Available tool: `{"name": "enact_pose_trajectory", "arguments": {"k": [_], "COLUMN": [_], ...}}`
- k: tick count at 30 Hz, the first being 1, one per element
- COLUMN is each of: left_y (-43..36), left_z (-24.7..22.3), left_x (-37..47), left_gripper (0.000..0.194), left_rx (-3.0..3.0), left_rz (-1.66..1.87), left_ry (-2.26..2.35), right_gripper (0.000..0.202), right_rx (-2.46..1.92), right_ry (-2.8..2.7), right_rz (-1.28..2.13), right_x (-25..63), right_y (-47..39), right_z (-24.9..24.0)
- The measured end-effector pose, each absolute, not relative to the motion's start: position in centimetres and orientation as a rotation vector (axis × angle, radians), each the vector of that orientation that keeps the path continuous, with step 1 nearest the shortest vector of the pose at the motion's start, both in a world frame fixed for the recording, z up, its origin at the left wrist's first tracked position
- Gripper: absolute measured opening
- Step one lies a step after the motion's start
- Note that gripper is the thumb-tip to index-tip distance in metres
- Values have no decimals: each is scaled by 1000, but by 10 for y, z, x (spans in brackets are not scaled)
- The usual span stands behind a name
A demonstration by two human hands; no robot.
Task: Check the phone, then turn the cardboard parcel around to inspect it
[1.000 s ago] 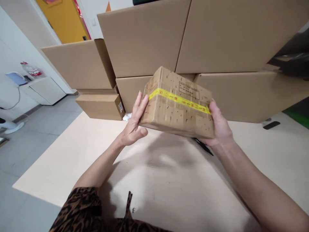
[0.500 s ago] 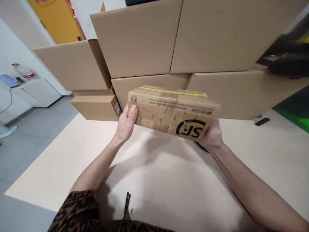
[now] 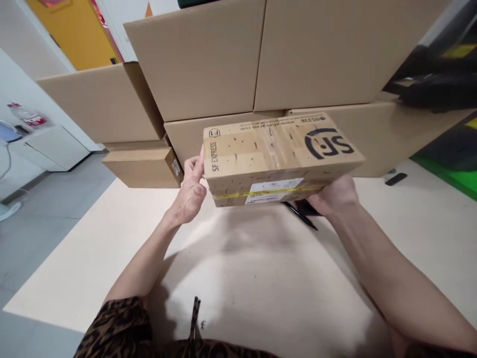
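Cardboard boxes [image 3: 208,59] stacked just behind hand-held parcel [image 3: 276,154].

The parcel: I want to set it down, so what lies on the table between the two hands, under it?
In the head view, only bare table and the parcel's shadow; a black pen lies near the right hand.

pale table [image 3: 112,248], stacked cardboard boxes [image 3: 208,64] at back, black pen [image 3: 302,219], black remote [image 3: 395,179]
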State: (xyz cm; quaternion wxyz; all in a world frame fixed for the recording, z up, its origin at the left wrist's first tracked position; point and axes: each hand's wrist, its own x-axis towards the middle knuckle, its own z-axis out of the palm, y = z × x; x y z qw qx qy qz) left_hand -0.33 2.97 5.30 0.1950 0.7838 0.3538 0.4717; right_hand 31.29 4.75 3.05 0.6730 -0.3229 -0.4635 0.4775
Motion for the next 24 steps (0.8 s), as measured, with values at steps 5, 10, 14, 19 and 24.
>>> {"name": "enact_pose_trajectory", "arguments": {"k": [5,10,14,19,24], "left_y": [37,39,37,40,39], "left_z": [47,40,47,53,44], "left_x": [-9,6,18,16,12], "left_gripper": [110,101,88,91,82], "left_rx": [2219,1864,1518,1315,1321], "left_rz": [1206,1338,1362,1246,1205], "left_ry": [840,716,763,799,822], "right_gripper": [46,41,56,45,33], "right_rx": [-818,-786,-674,-678,-703], "right_ry": [-836,-781,-948,-1120,-937], "right_rz": [1317,1329,1286,1246,1339], "right_x": [296,287,281,284,293], "right_y": [39,35,27,24,37], "right_z": [37,35,34,34,36]}}
